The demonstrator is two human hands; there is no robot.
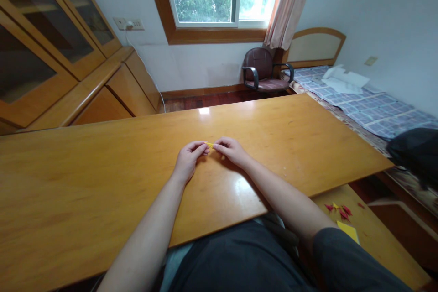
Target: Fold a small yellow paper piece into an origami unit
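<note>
Between my two hands, just above the wooden table (137, 159), is a small piece of folded yellow paper (210, 145). My left hand (190, 157) pinches its left end between thumb and fingers. The right end is pinched by my right hand (231, 149). Most of the paper is hidden behind my fingertips, so its folded shape is hard to make out.
Lower right, a side surface (383, 248) bears several small red folded paper pieces (345, 212), a yellow one (335, 206) and a yellow paper sheet (348, 232). Beyond the table stand a brown armchair (260, 68), a bed (369, 105) and a wooden cabinet (99, 91).
</note>
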